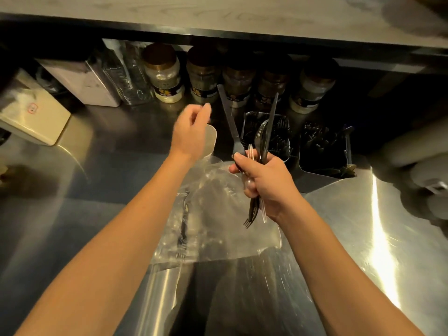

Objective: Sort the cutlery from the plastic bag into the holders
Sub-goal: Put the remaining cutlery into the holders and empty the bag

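Observation:
My right hand grips a bundle of black plastic cutlery; knife and spoon ends stick up and fork tines point down below my fist. A clear plastic bag lies crumpled on the steel counter under both arms, with some dark cutlery showing inside it. My left hand hovers over a clear plastic cup holder, fingers relaxed and holding nothing. Behind my right hand stand two dark holders filled with black cutlery.
A row of jars and clear containers lines the back under a shelf. A cream box sits at far left. A pale blurred object is at the right edge. The steel counter shines.

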The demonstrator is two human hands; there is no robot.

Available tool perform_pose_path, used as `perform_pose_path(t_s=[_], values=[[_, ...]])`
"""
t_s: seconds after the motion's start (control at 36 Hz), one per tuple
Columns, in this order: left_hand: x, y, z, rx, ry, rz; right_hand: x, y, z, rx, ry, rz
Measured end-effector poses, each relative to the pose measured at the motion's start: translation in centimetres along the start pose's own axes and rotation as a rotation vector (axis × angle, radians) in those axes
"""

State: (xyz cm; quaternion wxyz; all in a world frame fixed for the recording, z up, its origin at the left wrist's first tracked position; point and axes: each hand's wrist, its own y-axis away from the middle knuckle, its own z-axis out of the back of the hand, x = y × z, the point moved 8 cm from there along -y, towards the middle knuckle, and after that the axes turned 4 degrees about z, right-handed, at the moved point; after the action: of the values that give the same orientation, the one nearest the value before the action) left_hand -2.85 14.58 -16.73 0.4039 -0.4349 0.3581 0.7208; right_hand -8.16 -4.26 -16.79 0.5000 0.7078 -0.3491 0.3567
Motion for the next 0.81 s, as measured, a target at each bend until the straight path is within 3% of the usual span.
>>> perform_pose_path(t_s=[0.06,0.11,0.17,0.28,0.36,0.47,0.56,0.69,0.81], values=[[-1.2,1.8,-2.6,0.273,0.167,0.148,0.2,0.3,0.0,0.031,0.009,0.007],[-2.9,3.6,-4.3,0.435,0.111,0.104,0.3,0.7,0.2,0.049,0.016,0.015],[-4.5,4.5,-4.4,0.407,0.123,0.027,0.3,1.1,0.9,0.042,0.008,0.018],[-6.4,4.5,-3.3,0.207,0.306,0.041,-0.3,1.8,4.0,-0.077,-0.027,-0.027],[-8.1,3.8,-3.9,0.192,-0.104,-0.099,-0.5,2.5,5.9,-0.129,-0.087,-0.038],[-8.6,3.8,-6.8,0.435,-0.934,-0.185,-0.2,3.1,7.9,-0.148,-0.118,-0.026],[-10.1,3.8,-7.7,0.383,-1.315,-0.353,0.1,3.4,8.9,-0.128,-0.129,-0.026],[-14.5,3.5,-8.6,0.259,-1.488,-0.411,1.1,4.0,10.0,-0.070,-0.107,-0.019],[-15.6,3.2,-10.1,0.386,-1.508,-0.473,1.7,4.1,10.8,-0.022,-0.076,-0.005]])
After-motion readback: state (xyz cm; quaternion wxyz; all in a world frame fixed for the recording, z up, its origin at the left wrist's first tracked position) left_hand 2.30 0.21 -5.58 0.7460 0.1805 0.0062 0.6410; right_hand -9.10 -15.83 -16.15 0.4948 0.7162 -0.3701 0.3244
